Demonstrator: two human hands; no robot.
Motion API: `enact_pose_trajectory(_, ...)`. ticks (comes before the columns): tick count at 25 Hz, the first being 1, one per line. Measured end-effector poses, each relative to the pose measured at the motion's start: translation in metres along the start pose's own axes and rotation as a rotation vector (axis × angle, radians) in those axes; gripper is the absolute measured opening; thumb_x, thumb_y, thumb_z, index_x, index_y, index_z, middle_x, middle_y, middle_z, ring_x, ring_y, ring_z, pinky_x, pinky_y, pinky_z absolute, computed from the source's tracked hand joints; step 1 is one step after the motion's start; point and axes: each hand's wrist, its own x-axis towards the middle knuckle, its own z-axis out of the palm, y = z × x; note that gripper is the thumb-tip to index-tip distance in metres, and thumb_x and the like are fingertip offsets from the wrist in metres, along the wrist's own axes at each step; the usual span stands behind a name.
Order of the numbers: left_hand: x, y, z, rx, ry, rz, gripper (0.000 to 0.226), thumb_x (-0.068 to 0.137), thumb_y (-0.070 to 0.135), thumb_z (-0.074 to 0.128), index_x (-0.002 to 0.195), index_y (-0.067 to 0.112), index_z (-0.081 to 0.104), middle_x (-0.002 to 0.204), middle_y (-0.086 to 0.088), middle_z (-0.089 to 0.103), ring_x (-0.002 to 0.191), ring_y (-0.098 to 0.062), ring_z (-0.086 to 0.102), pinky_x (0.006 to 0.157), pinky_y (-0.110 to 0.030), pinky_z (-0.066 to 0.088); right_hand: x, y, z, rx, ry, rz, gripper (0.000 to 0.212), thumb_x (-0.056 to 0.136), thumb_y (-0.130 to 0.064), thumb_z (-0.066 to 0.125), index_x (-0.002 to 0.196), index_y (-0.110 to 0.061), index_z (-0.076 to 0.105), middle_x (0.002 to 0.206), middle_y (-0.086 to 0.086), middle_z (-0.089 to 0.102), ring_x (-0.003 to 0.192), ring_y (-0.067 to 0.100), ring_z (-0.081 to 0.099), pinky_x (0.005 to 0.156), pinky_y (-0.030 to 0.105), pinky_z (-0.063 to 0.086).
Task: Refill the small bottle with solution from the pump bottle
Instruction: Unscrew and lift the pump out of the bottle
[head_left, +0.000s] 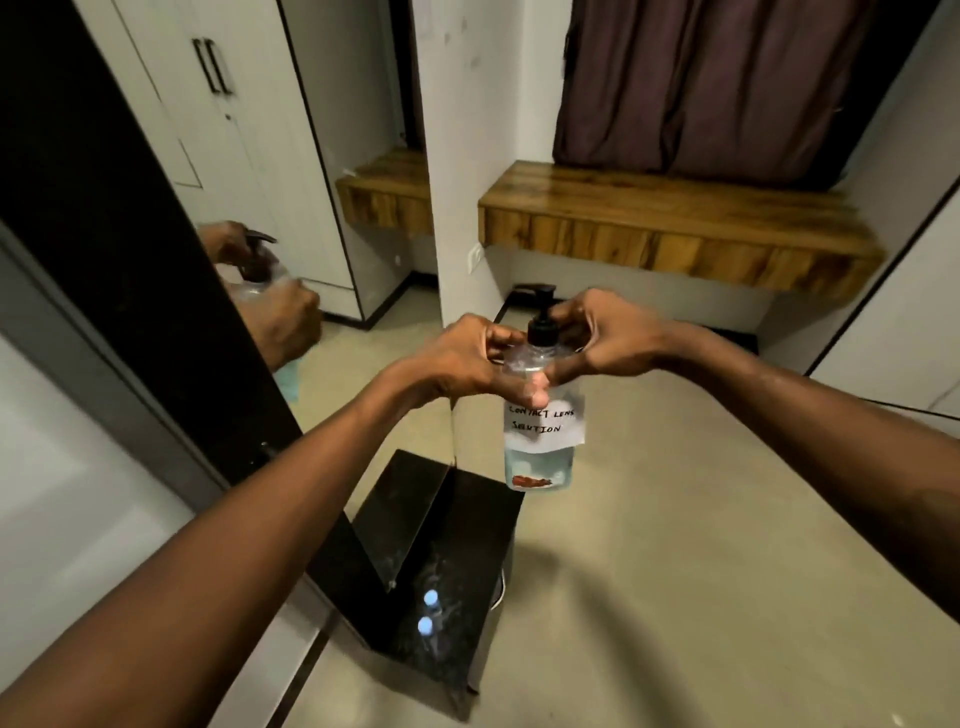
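Observation:
I hold a clear pump bottle (540, 423) in the air with both hands; it has a black pump head and a handwritten paper label, and pale liquid fills its lower part. My left hand (467, 358) grips the bottle's shoulder from the left. My right hand (608, 338) curls round the neck just under the pump, with its thumb on the front. Below, on a glossy black ledge (467, 519), stands a small clear bottle (426, 626) with a pale blue top. A second pale blue spot sits just above it, and I cannot tell whether that is a reflection.
A tall mirror (291, 208) on the left reflects my hands and a white wardrobe. A wooden wall shelf (675, 223) hangs at the back under a dark curtain (727, 83). Beige floor (675, 545) spreads to the right of the ledge.

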Motion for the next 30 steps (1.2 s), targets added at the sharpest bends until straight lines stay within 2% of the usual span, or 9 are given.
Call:
enact_pose_trajectory(5, 0.004, 0.060, -0.005, 0.007, 0.029, 0.132, 0.046, 0.073, 0.024, 0.091, 0.112, 0.008, 0.074, 0.100, -0.005, 0.079, 0.095, -0.019, 0.076, 0.074, -0.037, 0.061, -0.032, -0.024, -0.047, 0.081, 0.124, 0.030, 0.059, 0.074, -0.041, 0.088, 0.120, -0.007, 0.071, 0.117, 0.003, 0.073, 0.091, 0.023, 0.075, 0.082, 0.051, 0.062)
enact_pose_trajectory(7, 0.003, 0.072, -0.001, 0.016, 0.055, 0.164, 0.045, 0.072, 0.026, 0.091, 0.111, 0.009, 0.075, 0.099, -0.004, 0.079, 0.094, -0.019, 0.076, 0.075, -0.042, 0.063, -0.042, -0.033, -0.056, 0.029, 0.140, 0.023, 0.049, 0.079, -0.053, 0.080, 0.102, -0.009, 0.076, 0.097, 0.005, 0.075, 0.084, 0.025, 0.073, 0.074, 0.044, 0.062)
enact_pose_trajectory(10, -0.001, 0.083, 0.011, 0.024, 0.095, 0.244, 0.057, 0.066, 0.026, 0.097, 0.117, 0.014, 0.075, 0.103, -0.001, 0.079, 0.097, -0.017, 0.076, 0.076, -0.044, 0.064, -0.048, -0.047, -0.059, -0.116, 0.287, 0.009, 0.085, 0.072, -0.080, 0.067, 0.071, 0.005, 0.065, 0.069, 0.024, 0.063, 0.060, 0.033, 0.061, 0.053, 0.041, 0.051)
enact_pose_trajectory(14, -0.004, 0.083, 0.015, 0.076, 0.108, 0.257, 0.034, 0.066, 0.021, 0.097, 0.091, 0.009, 0.078, 0.088, -0.001, 0.080, 0.086, -0.017, 0.078, 0.074, -0.045, 0.063, -0.053, -0.060, -0.056, -0.304, 0.403, 0.011, 0.080, 0.066, -0.071, 0.077, 0.065, 0.008, 0.067, 0.056, 0.020, 0.064, 0.046, 0.030, 0.053, 0.043, 0.033, 0.038)
enact_pose_trajectory(19, -0.008, 0.076, 0.014, 0.124, 0.079, 0.267, 0.034, 0.069, 0.026, 0.095, 0.092, 0.006, 0.080, 0.088, -0.004, 0.080, 0.086, -0.020, 0.077, 0.075, -0.055, 0.062, -0.055, -0.056, -0.052, -0.227, 0.312, 0.002, 0.058, 0.072, -0.054, 0.083, 0.070, 0.002, 0.072, 0.057, 0.015, 0.062, 0.047, 0.023, 0.045, 0.040, 0.027, 0.032)
enact_pose_trajectory(22, -0.010, 0.068, 0.009, 0.104, 0.046, 0.296, 0.034, 0.069, 0.025, 0.095, 0.089, 0.004, 0.078, 0.090, -0.008, 0.079, 0.089, -0.026, 0.076, 0.079, -0.061, 0.059, -0.058, -0.059, -0.057, -0.052, 0.131, -0.065, 0.019, 0.082, -0.030, 0.083, 0.095, -0.017, 0.080, 0.081, -0.003, 0.078, 0.069, 0.009, 0.069, 0.058, 0.019, 0.050)
enact_pose_trajectory(25, -0.012, 0.060, 0.009, 0.097, 0.046, 0.273, 0.038, 0.068, 0.023, 0.095, 0.095, 0.003, 0.077, 0.095, -0.006, 0.079, 0.092, -0.024, 0.076, 0.083, -0.057, 0.060, -0.060, -0.055, -0.065, 0.187, -0.085, -0.008, 0.072, 0.088, -0.001, 0.073, 0.151, -0.022, 0.044, 0.123, -0.001, 0.073, 0.113, 0.008, 0.069, 0.083, 0.014, 0.055)
enact_pose_trajectory(27, -0.013, 0.055, 0.010, 0.091, 0.073, 0.254, 0.038, 0.067, 0.022, 0.096, 0.096, 0.006, 0.078, 0.096, -0.004, 0.080, 0.092, -0.020, 0.077, 0.083, -0.053, 0.061, -0.056, -0.061, -0.060, 0.045, -0.076, 0.052, 0.083, 0.089, -0.022, 0.076, 0.157, -0.029, 0.030, 0.138, -0.004, 0.064, 0.118, 0.008, 0.065, 0.084, 0.013, 0.053)
enact_pose_trajectory(30, -0.014, 0.051, 0.012, 0.100, 0.114, 0.259, 0.034, 0.063, 0.023, 0.097, 0.090, 0.012, 0.079, 0.091, 0.000, 0.080, 0.088, -0.017, 0.077, 0.080, -0.050, 0.062, -0.041, -0.066, -0.046, -0.525, 0.168, -0.034, 0.066, 0.076, -0.069, 0.072, 0.116, -0.016, 0.068, 0.101, 0.003, 0.074, 0.082, 0.016, 0.068, 0.066, 0.028, 0.054)
